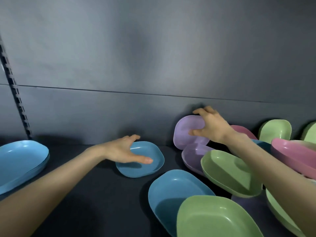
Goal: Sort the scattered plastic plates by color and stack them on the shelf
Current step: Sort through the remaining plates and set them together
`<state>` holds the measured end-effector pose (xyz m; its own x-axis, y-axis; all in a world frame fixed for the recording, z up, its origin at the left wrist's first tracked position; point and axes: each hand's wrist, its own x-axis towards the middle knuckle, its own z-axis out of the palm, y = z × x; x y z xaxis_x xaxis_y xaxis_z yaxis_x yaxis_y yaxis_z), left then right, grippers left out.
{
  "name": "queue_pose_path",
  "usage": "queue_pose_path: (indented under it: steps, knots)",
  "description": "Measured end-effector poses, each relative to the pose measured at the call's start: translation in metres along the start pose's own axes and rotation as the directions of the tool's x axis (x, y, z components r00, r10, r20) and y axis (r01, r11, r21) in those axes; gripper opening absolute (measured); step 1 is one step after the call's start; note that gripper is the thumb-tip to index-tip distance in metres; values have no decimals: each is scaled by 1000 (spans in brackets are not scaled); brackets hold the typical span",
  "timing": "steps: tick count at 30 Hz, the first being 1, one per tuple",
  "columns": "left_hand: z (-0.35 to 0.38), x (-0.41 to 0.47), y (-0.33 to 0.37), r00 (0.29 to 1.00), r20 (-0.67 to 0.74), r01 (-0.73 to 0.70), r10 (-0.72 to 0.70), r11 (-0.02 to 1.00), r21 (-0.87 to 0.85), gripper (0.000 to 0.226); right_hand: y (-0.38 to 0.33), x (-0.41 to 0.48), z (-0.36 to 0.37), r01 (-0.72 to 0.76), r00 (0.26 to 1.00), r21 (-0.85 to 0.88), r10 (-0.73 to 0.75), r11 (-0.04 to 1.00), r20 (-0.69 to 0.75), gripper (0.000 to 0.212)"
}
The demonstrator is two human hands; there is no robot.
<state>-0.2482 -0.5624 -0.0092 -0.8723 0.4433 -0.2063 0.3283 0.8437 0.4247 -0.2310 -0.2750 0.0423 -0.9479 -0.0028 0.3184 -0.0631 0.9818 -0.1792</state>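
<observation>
Plastic plates lay scattered over the dark shelf (pixel 95 194), most of them crowded at your right. At the far left sat a stack of blue plates (pixel 22 161), nested and upright. Your left hand (pixel 123 149) reached forward over a single blue plate (pixel 136 171) near the middle of the shelf. Its fingers were straight and spread wide, with the thumb above the plate's hollow and the fingertips at its far rim. Whether they touched it could not be told, and the hand held nothing.

Your right hand (pixel 210 125) gripped a purple plate (pixel 184 132) that stood tilted on edge close to the back panel (pixel 153 57). The fingers curled over its upper rim and the thumb pressed on its inner face. A second purple plate (pixel 193 156) lay just below it. In front lay a large blue plate (pixel 171 190), overlapped by a green plate (pixel 213 219), with another green plate (pixel 227 171) under your right forearm. Pink plates (pixel 294 154) and more green ones (pixel 275 130) lay furthest right.
</observation>
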Motion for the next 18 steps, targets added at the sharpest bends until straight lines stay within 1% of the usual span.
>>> queue_pose_path:
  steps: [2, 7, 9, 12, 14, 18]
  knots:
    - [2, 4, -2, 1000, 8, 17, -17, 1000, 26, 142, 1, 3, 1, 5, 1000, 5, -5, 1000, -17, 72]
    - [4, 8, -1, 999, -22, 51, -50, 997, 65, 142, 1, 6, 1, 1, 999, -30, -2, 1000, -33, 62]
    - [4, 9, 1, 997, -55, 52, -51, 998, 21, 132, 1, 7, 0, -1, 999, -30, 0, 1000, -38, 59]
    - [3, 10, 2, 990, -129, 49, -54, 998, -43, 106, 3, 8, -1, 7, 999, -14, -8, 1000, -54, 51]
    - [3, 10, 1, 986, -152, 54, -65, 996, -74, 93, 4, 9, -1, 22, 998, 3, -22, 1000, -59, 44]
    - [8, 11, -6, 984, -164, 52, -68, 994, -100, 85, 4, 10, 3, 59, 998, 22, -59, 998, -38, 28]
